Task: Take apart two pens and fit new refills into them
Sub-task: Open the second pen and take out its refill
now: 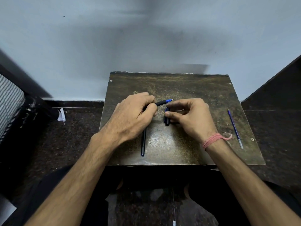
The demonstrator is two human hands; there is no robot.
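Observation:
My left hand [133,115] is closed around a black pen [161,103] whose blue tip points right and slightly away from me. My right hand [189,116] pinches a short dark blue pen cap [166,117] that stands against the wooden board [187,149], just right of the pen tip. A second dark pen [143,142] lies lengthwise on the board below my left hand, partly hidden by it. A thin blue refill [234,128] lies near the board's right edge, apart from both hands.
The board rests low in front of my knees, against a pale wall. A dark speckled floor surrounds it. A crumpled white paper scrap [61,115] lies on the floor at left, beside a dark bag with striped fabric [9,101]. A red thread bracelet [211,141] circles my right wrist.

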